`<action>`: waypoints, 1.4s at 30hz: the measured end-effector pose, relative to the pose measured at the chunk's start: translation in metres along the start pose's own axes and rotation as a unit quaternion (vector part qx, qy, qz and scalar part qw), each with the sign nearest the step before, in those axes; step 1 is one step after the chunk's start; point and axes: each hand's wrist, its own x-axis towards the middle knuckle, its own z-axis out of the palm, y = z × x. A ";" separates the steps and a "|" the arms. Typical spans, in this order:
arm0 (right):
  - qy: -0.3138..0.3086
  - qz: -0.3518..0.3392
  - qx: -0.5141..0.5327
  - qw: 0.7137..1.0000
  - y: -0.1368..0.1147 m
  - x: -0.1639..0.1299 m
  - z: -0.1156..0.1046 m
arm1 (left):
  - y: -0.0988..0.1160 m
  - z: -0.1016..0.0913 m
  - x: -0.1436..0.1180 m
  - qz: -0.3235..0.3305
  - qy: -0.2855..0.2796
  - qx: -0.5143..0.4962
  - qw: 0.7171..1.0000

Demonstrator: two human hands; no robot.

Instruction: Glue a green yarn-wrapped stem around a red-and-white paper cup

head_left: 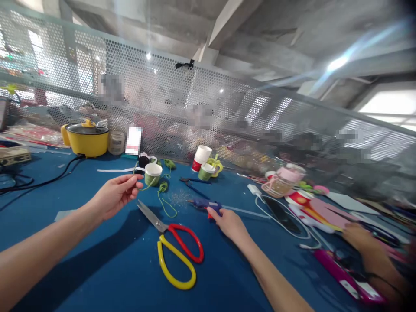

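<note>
My left hand (118,195) pinches a thin strand of green yarn beside a small paper cup (152,177) whose outside is partly wrapped in green. A small bundle of green yarn (163,187) lies just right of that cup, with a loose loop trailing toward me. My right hand (230,225) grips a blue glue gun (205,203) resting on the table, its nozzle facing left and a long glue stick out of its back. Between my hands lie large scissors (156,222) with one red and one yellow handle, blades slightly apart. Pliers (195,185) lie behind the glue gun.
A perforated metal screen (156,95) closes off the back. At left stands a yellow electric pot (91,141) with a black cord. Another green-wrapped cup (206,172) stands near white-and-red cups (202,156). At right are a phone (281,214), cables, a purple power strip (346,275) and another person's hand (357,238).
</note>
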 end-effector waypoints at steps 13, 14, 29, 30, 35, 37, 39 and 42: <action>-0.007 -0.375 0.006 0.927 -0.156 0.018 -0.054 | 0.042 0.028 0.035 0.223 -0.085 0.582 0.777; -0.018 -0.397 -0.015 0.918 -0.169 0.021 -0.051 | 0.044 0.033 0.039 0.239 -0.092 0.594 0.763; -0.010 -0.315 0.031 0.949 -0.176 0.093 0.008 | 0.074 0.022 0.092 0.271 -0.056 0.662 0.696; -0.008 -0.309 0.040 0.950 -0.173 0.098 0.013 | 0.071 0.018 0.096 0.265 -0.053 0.649 0.711; 0.012 -0.281 0.084 0.956 -0.164 0.114 0.038 | 0.054 0.014 0.119 0.262 -0.029 0.639 0.723; 0.020 -0.271 0.096 0.957 -0.162 0.118 0.045 | 0.049 0.014 0.127 0.257 -0.030 0.634 0.729; 0.024 -0.265 0.106 0.958 -0.161 0.120 0.051 | 0.044 0.013 0.132 0.248 -0.034 0.628 0.737; 0.023 -0.259 0.116 0.959 -0.159 0.121 0.059 | 0.039 0.008 0.135 0.234 -0.035 0.624 0.744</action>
